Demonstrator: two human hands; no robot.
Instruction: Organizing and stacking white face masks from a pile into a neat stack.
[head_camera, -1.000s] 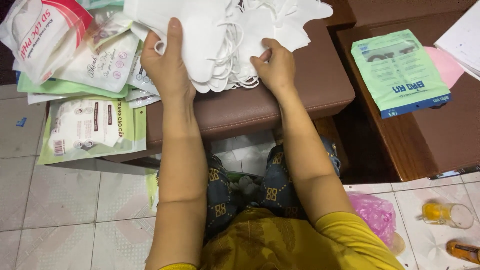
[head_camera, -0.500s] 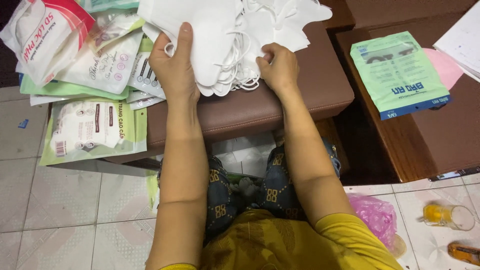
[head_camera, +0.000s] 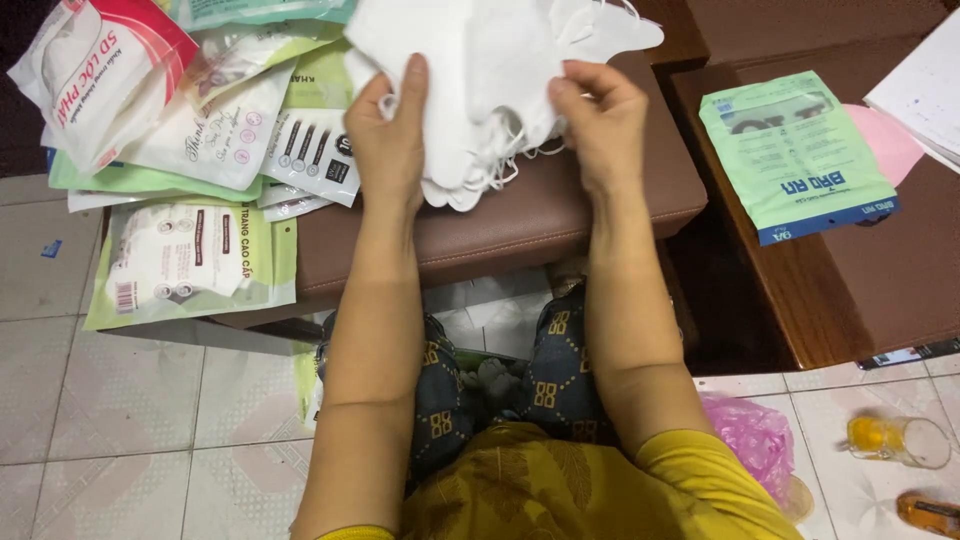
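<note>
Both hands are on a stack of white face masks that lies on the brown padded stool in front of the seated person, the stack spilling toward the stool's far edge with thin ear loops hanging out at its near side. The left hand lies flat along the stack's left side, thumb up over the top mask and the fingers tucked beneath, so it clamps that edge. The right hand pinches the right edge, thumb and fingertips closed together on the masks, the knuckles bent. To the left of the stack, a heap of flat mask packets covers the rest of the stool, white, green and red ones overlapping, and one green-edged packet hangs over the near left corner. To the right, on a dark wooden table just beside the stool, lies a green packet with a pink sheet partly under it and white paper at the far edge. On the tiled floor by the person's right side sit a pink plastic bag and a glass with yellow liquid. The person wears a yellow top and patterned dark trousers.
</note>
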